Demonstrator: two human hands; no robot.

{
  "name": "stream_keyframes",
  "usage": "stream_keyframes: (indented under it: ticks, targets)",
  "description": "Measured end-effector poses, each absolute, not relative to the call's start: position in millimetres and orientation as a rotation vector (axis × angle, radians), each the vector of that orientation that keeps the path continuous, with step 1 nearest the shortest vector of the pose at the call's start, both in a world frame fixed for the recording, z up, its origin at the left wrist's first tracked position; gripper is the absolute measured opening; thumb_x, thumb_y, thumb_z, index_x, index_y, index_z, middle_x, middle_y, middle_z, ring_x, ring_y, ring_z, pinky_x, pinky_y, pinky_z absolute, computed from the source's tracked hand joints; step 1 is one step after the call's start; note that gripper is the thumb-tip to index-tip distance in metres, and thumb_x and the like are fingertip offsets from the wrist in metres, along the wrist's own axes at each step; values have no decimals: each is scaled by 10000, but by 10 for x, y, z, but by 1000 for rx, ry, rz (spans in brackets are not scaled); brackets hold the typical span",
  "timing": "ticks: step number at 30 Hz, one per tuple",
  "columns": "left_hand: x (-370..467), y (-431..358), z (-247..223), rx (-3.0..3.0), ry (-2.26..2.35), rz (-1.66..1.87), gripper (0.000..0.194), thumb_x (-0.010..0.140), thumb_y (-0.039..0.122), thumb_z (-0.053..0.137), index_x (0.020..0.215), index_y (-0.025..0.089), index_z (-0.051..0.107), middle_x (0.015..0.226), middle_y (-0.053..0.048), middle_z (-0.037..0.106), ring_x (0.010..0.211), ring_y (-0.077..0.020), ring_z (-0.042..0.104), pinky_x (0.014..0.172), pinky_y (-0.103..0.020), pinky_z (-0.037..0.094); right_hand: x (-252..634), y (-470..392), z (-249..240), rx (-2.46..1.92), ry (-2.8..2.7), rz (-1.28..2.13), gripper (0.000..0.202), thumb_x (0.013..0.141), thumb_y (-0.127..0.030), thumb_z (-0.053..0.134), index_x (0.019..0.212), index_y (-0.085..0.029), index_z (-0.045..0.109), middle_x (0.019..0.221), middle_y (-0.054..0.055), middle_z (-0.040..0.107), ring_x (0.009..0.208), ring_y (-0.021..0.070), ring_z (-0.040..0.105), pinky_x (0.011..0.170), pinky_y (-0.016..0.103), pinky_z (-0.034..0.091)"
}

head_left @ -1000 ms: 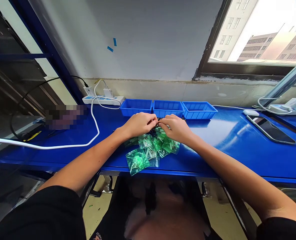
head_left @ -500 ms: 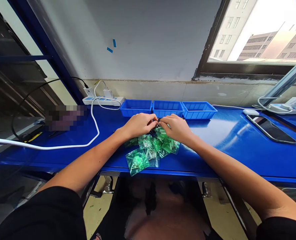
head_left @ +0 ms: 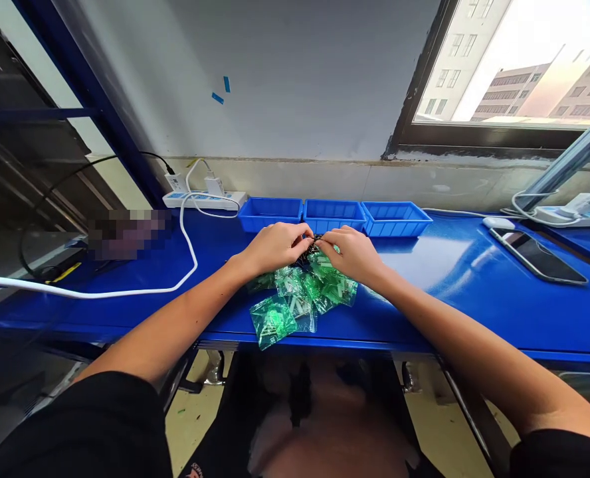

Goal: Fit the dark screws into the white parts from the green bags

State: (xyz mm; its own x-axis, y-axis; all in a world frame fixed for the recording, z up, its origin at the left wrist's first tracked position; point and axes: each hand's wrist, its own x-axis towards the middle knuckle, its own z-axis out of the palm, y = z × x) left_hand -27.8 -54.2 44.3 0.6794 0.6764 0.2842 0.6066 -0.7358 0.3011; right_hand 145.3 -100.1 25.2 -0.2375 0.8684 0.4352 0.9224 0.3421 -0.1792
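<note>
Close together above the blue table, my left hand point(head_left: 279, 245) and my right hand point(head_left: 353, 253) meet at their fingertips, both closed in a pinch. Whatever lies between the fingers is too small to make out. Small dark pieces point(head_left: 311, 251), perhaps screws, show in a heap just beneath the fingertips. In front of the hands lie several clear green packets point(head_left: 295, 284) with pale and metallic pieces inside, partly covered by my right hand. One green packet point(head_left: 274, 321) rests nearest the table's front edge.
Three blue bins point(head_left: 271, 214) stand in a row behind my hands. A white power strip point(head_left: 205, 200) with a white cable point(head_left: 125, 292) is at the left. At the right lie a phone point(head_left: 539, 255) and a white rounded object point(head_left: 497, 224). The table's front edge point(head_left: 355, 346) is near my body.
My hands stay in nearly the same place, fingertips slightly shifted over the dark pieces. The packets and bins have not moved; the whole view has shifted slightly.
</note>
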Motion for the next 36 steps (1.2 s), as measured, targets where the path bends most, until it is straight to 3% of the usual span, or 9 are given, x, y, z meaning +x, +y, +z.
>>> stream_keyframes:
  ticks: [6,10,14,26,36]
  targets:
    - [-279,-541,438,2698,1052,580,255,875,300,453,963,169,653,701,-14,675,622,-144,574,561,-249,324,1457,-988,238,-1562,-2118,-142,224,872,-248,531,668,-183,601,695,20,610,721,157,511,607,259,300]
    - [-274,-541,429,2696,1052,563,245,873,292,456,960,177,655,707,-11,678,627,-145,574,563,-246,321,1456,-986,227,-1537,-2088,-115,98,845,-250,569,825,-191,644,757,24,650,764,175,551,616,265,328]
    - [-275,-532,416,2692,1033,562,249,872,295,452,960,181,654,711,-10,681,627,-143,576,568,-246,328,1454,-983,214,-1479,-2074,-117,108,828,-222,582,918,-190,634,781,27,653,793,186,576,636,267,361]
    - [-259,-546,405,2726,1035,514,272,878,303,431,960,179,659,716,-17,685,620,-144,580,557,-246,331,1461,-975,205,-1439,-2060,-113,68,814,-157,544,826,-190,603,742,21,627,722,162,553,619,258,357]
    - [-256,-527,365,2763,1027,457,320,854,235,409,1035,194,669,903,-39,719,758,-175,624,639,-264,393,1488,-955,188,-1443,-2055,-129,82,803,-143,529,815,-195,591,736,19,625,728,165,554,613,254,344]
